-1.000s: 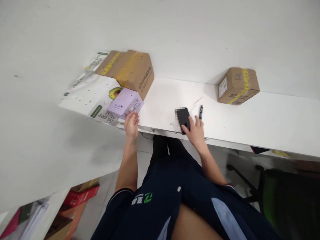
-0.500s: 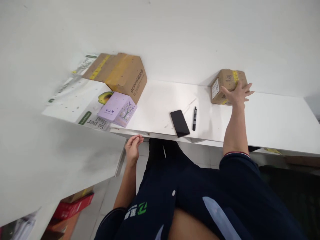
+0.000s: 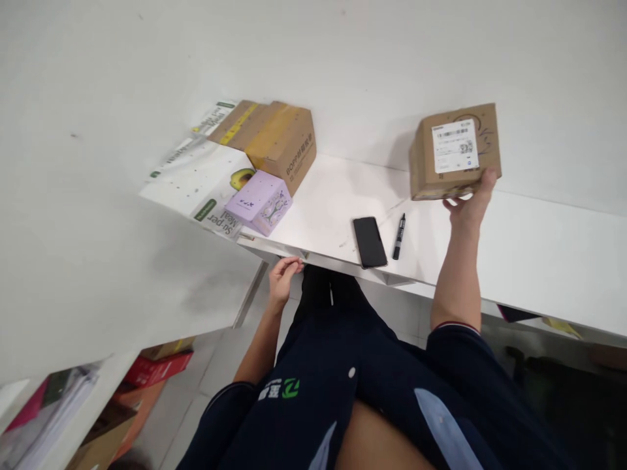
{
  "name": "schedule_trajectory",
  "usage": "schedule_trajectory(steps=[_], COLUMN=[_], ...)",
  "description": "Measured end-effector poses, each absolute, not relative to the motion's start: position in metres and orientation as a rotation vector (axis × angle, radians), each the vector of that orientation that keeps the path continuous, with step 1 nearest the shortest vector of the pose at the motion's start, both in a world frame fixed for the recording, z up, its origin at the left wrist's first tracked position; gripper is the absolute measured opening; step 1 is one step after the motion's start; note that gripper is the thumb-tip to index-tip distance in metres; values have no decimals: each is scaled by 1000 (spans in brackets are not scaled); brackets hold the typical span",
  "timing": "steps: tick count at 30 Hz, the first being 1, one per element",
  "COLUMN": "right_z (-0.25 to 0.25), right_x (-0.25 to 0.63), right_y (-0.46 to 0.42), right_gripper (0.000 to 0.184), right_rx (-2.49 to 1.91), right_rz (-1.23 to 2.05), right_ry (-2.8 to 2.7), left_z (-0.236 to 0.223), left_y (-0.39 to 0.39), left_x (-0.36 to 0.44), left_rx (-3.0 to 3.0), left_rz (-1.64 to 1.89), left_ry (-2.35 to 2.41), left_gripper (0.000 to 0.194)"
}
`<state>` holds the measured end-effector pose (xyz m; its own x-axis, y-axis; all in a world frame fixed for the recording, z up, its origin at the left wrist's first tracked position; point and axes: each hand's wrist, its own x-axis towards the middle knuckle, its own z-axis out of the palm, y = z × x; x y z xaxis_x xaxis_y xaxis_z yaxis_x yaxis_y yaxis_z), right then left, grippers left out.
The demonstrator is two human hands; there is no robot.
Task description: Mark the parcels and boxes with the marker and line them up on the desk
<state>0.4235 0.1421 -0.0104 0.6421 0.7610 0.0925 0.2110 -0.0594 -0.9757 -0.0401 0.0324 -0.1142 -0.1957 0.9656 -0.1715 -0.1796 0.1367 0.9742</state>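
Note:
My right hand [image 3: 470, 205] grips the lower right corner of a small cardboard box [image 3: 424, 160], thumb on its front and fingers beneath. The box is tilted up off the white shelf top, and its white shipping label [image 3: 455, 145] faces me. My left hand [image 3: 285, 274] hangs by the shelf's front edge, fingers pressed together, with nothing visible in them. Between the hands, a black phone [image 3: 369, 242] and a black marker [image 3: 399, 236] lie side by side on the surface.
At the left stand a larger taped cardboard box [image 3: 284, 140], a purple box [image 3: 259, 201] and white avocado-print packaging [image 3: 200, 176]. A wall rises behind the white shelf top [image 3: 539, 248]. Low at the left is a red box [image 3: 159, 369].
My right hand has gone from resting spread on top of the small box to holding its lower corner. The box has been lifted and turned label-forward. My left hand stays by the edge.

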Motion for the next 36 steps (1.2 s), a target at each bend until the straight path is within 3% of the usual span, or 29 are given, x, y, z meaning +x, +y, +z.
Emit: schedule_trajectory(steps=[3, 9, 13, 17, 28, 36], right_z=[-19, -32, -42, -49, -59, -78], right_x=[355, 207, 167, 160, 173, 181], right_y=[138, 101, 78, 62, 19, 1], right_gripper=[90, 73, 70, 72, 61, 46], right_rx=[-1499, -1245, -1283, -1383, -1448, -1472], right_rz=[779, 1090, 1151, 1240, 1413, 1106], right_ry=[-925, -940, -929, -893, -959, -816], left_z=[-105, -80, -72, -69, -58, -57], left_y=[27, 14, 9, 13, 38, 52], left_x=[-39, -37, -32, -20, -38, -51], left_rx=[922, 1155, 1256, 1312, 1335, 1411], left_rz=[1355, 1455, 1423, 1456, 1427, 1393], left_ry=[1289, 1185, 1152, 1112, 1360, 1292], left_gripper=[39, 61, 85, 94, 71, 66])
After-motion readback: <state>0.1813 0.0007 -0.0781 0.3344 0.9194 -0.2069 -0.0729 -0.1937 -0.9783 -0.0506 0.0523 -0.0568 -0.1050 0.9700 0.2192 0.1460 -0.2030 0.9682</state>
